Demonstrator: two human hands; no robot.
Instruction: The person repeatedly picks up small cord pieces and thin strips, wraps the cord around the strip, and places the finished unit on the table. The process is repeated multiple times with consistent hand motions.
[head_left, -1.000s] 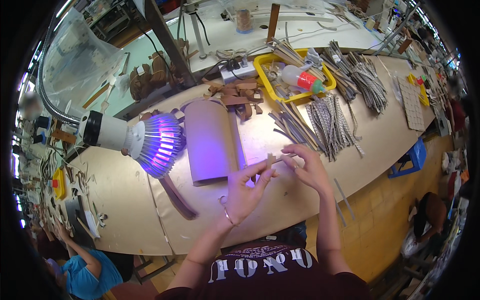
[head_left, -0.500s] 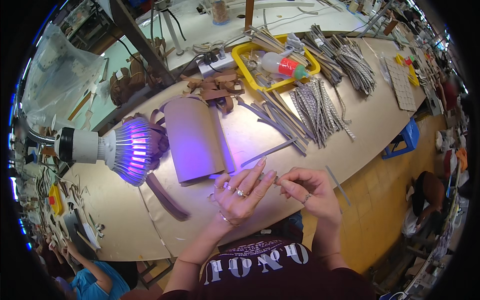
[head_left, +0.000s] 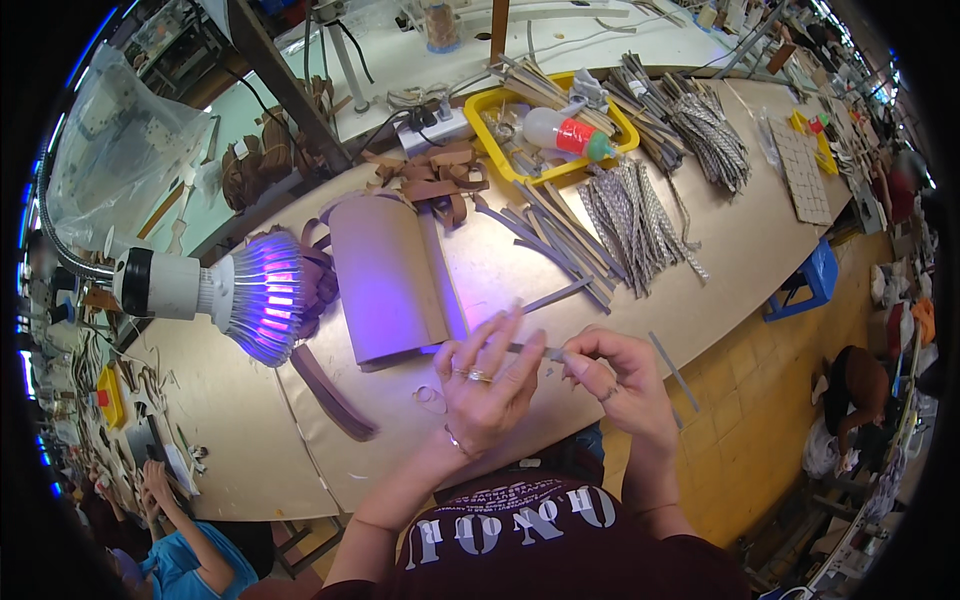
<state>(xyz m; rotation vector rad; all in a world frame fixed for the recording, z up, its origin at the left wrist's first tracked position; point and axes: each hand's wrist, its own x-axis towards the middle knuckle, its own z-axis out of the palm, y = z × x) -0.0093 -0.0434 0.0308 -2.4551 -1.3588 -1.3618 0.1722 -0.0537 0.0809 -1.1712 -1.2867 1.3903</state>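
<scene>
A narrow grey strip [head_left: 553,354] runs between my two hands above the near edge of the table. My left hand [head_left: 488,388], wearing rings and a bracelet, grips it with bent fingers; the fingertips are slightly blurred. At its other end, my right hand [head_left: 625,385] pinches the strip between thumb and forefinger. Beyond my left hand lies a brown cylinder-shaped piece [head_left: 385,275], lit purple along its lower side. A thin pale loop of scrap [head_left: 429,397] rests on the table beside my left wrist.
A lit lamp [head_left: 260,300] on a bendable neck juts in from the left. Grey strips [head_left: 560,235], braided strips [head_left: 640,225] and brown strap pieces [head_left: 440,180] lie beyond my hands. A yellow tray [head_left: 545,180] holds a bottle [head_left: 565,135]. A co-worker's arm [head_left: 190,525] is at lower left.
My left hand has shifted a little right and its fingers have curled more, uncovering the thin loop on the table. More of the grey strip shows between my hands.
</scene>
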